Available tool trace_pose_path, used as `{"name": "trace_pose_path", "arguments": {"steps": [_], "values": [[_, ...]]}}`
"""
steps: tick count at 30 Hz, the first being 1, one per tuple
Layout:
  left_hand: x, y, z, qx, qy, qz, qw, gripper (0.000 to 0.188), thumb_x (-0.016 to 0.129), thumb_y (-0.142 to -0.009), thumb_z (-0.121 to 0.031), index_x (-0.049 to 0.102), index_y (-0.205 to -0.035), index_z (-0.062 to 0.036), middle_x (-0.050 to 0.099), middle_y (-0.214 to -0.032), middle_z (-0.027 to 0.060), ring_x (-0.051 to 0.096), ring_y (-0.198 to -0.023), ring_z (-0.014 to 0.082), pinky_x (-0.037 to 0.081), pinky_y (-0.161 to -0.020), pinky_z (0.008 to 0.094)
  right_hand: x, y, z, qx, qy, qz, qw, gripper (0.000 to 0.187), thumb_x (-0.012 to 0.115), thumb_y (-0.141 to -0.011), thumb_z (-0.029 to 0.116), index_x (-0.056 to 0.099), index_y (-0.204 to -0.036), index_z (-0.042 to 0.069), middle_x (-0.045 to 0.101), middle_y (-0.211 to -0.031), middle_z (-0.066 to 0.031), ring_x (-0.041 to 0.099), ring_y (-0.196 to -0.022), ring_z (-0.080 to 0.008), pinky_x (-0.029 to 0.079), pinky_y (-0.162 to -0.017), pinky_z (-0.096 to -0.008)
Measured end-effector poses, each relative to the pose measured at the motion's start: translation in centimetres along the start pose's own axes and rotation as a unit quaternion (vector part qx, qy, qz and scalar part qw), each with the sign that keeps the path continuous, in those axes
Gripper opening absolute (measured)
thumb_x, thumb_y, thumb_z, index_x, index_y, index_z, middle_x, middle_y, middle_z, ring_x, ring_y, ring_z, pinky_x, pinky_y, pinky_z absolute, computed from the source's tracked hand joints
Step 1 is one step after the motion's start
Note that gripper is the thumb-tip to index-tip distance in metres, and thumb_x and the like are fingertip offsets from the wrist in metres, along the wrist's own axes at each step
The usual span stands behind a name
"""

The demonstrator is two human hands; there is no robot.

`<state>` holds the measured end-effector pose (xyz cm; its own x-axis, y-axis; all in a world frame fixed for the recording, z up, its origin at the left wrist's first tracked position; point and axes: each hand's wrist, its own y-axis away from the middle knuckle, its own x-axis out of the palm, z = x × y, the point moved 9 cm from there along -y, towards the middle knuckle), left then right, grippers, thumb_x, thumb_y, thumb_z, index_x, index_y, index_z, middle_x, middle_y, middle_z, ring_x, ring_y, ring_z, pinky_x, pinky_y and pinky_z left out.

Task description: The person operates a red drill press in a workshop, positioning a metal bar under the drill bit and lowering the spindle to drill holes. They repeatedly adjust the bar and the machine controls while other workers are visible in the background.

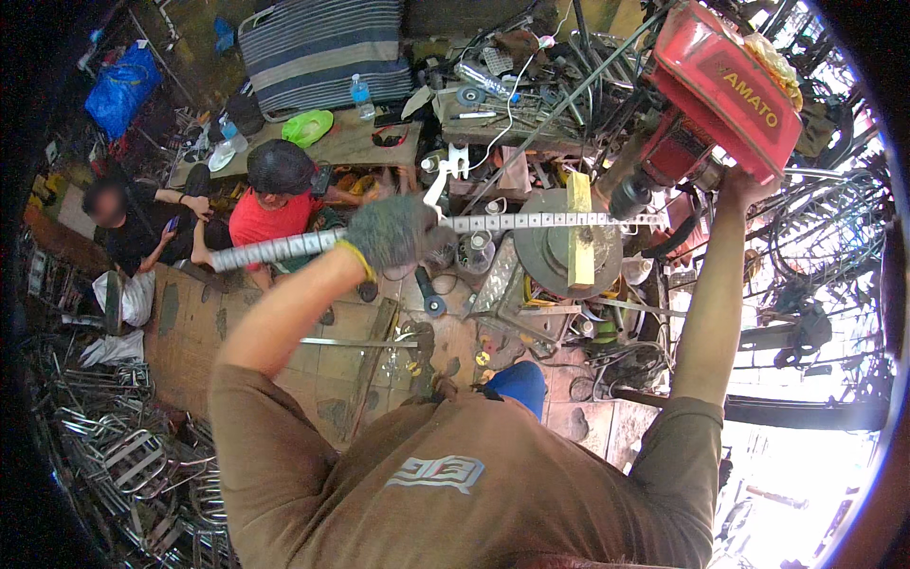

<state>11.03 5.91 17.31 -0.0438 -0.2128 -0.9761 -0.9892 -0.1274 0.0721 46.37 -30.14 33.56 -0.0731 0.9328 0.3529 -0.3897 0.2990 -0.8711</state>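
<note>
My left hand [391, 232], in a dark work glove with a yellow cuff, is closed around a long metal strip [284, 248] marked at even intervals. The strip runs level to the right, across a yellow block [580, 256] on the round plate [540, 251] of a red drill press [725, 81]. The drill chuck [628, 199] is near the strip's right end. My bare right hand [744, 187] is at the underside of the press's red head, fingers curled; what they grip is hidden. A silver, plier-like tool [438, 185] shows just above my glove; I cannot tell whether I hold it.
Two people sit at the left, one in a red shirt [261, 218], one in black [137, 223]. A cluttered bench [512, 123] with bottles and tools stands at the back. Bent metal tubes [133, 465] are heaped at lower left. Coiled wires [806, 228] hang at the right.
</note>
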Motion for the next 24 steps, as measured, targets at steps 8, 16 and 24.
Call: {"name": "trace_pose_path", "arguments": {"steps": [8, 16, 24], "values": [[13.4, 5.6, -4.2, -0.084, 0.157, -0.138, 0.974, 0.038, 0.056, -0.091, -0.044, 0.065, -0.094, -0.0072, 0.066, -0.078, 0.0193, 0.065, -0.072, 0.0372, 0.05, -0.064, 0.0484, -1.3, 0.3, -0.2, 0.008, 0.168, -0.036, 0.985, 0.04, 0.068, -0.072, 0.001, 0.062, -0.112, -0.003, 0.063, -0.101, -0.0071, 0.059, -0.086, -0.0147, 0.053, -0.071, -0.0312], [21.4, 5.5, -8.0, -0.111, 0.302, -0.104, 0.941, 0.034, 0.059, -0.089, -0.037, 0.063, -0.105, -0.008, 0.067, -0.083, 0.0198, 0.066, -0.075, 0.0382, 0.051, -0.064, 0.0484, -2.9, -0.2, -3.5, 0.103, 0.074, -0.07, 0.989, 0.035, 0.064, -0.085, 0.009, 0.056, -0.116, -0.003, 0.063, -0.103, -0.0116, 0.061, -0.087, -0.0216, 0.052, -0.08, -0.0357], [24.3, 3.0, -7.1, -0.05, 0.329, -0.166, 0.928, 0.046, 0.053, -0.093, -0.045, 0.067, -0.081, -0.0032, 0.066, -0.073, 0.019, 0.065, -0.067, 0.0355, 0.05, -0.066, 0.0455, -0.8, -0.7, -2.0, -0.087, 0.415, 0.12, 0.898, 0.035, 0.061, -0.09, 0.019, 0.057, -0.117, -0.003, 0.065, -0.103, -0.0123, 0.061, -0.089, -0.0224, 0.05, -0.08, -0.0394]]}}
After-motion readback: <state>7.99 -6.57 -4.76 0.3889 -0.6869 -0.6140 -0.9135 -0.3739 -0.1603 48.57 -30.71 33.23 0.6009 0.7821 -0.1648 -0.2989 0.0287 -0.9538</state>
